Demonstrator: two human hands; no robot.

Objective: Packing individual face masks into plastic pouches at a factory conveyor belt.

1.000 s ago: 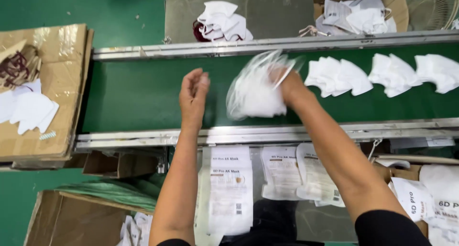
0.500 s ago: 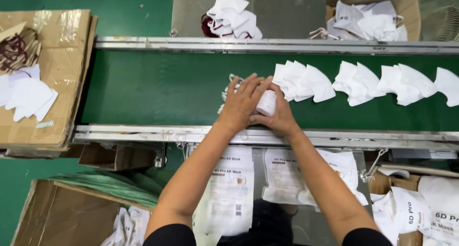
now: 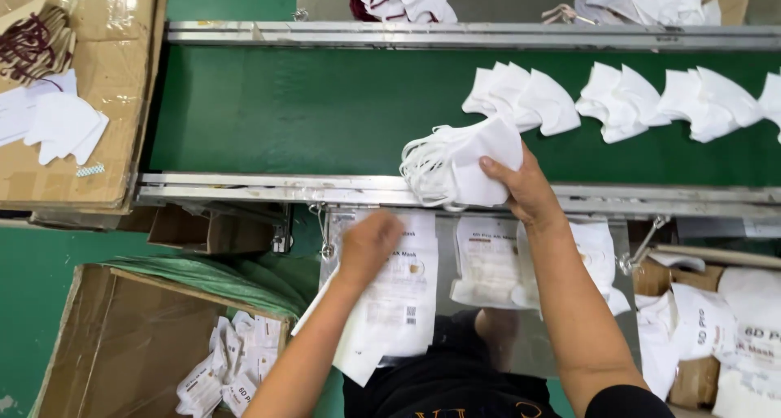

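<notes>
**Mask stack lifted off belt edge**

Stack of white masks (image 3: 460, 170), centre frame at the belt's near rail, clamped in right hand (image 3: 525, 192), ready for bagging. Left hand (image 3: 368, 246) pinches a printed pouch (image 3: 390, 304) below. More masks (image 3: 521, 97) lie on green conveyor (image 3: 285, 109).

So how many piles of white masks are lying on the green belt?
3 full piles on the green belt: one just above the right hand, one right of it, one further right. A fourth peeks in at the edge; more may be hidden.
</notes>
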